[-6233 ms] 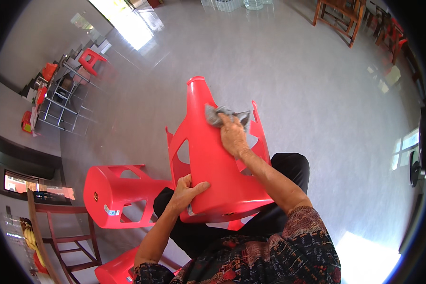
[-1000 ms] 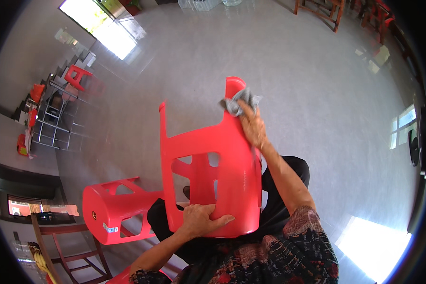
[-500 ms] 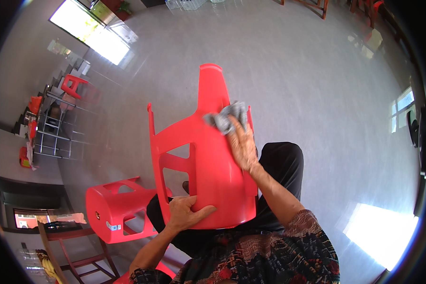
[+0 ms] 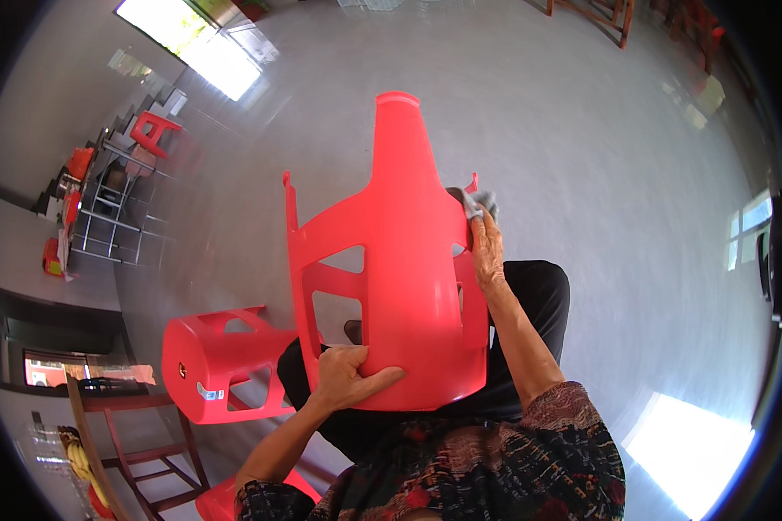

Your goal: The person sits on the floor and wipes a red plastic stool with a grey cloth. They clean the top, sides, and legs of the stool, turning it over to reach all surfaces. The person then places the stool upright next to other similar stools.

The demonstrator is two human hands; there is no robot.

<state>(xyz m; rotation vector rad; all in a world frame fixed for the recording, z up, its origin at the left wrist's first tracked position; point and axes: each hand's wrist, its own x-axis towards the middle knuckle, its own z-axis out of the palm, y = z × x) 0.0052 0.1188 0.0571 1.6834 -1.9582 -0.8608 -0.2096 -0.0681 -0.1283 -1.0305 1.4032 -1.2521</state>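
Observation:
A red plastic stool (image 4: 408, 286) lies tipped on its side across my lap, its legs pointing away from me. My left hand (image 4: 346, 376) grips the near left edge by the seat, thumb laid over the red surface. A crumpled grey cloth (image 4: 480, 205) is held in my right hand (image 4: 488, 247), pressed at the right-hand side of the stool near the base of a leg. Part of the cloth and the far right leg are hidden behind each other and the fingers.
Another red stool (image 4: 204, 369) lies on its side at my left. Beside it stands a brown wooden chair (image 4: 152, 451), and part of a red seat (image 4: 222, 501) shows below. Metal-framed furniture (image 4: 113, 208) lines the left wall. The grey floor (image 4: 599, 148) stretches ahead.
My right hand has moved the cloth rightward, from the stool's upper middle to its right edge. The left hand keeps its hold. The whole view has shifted slightly.

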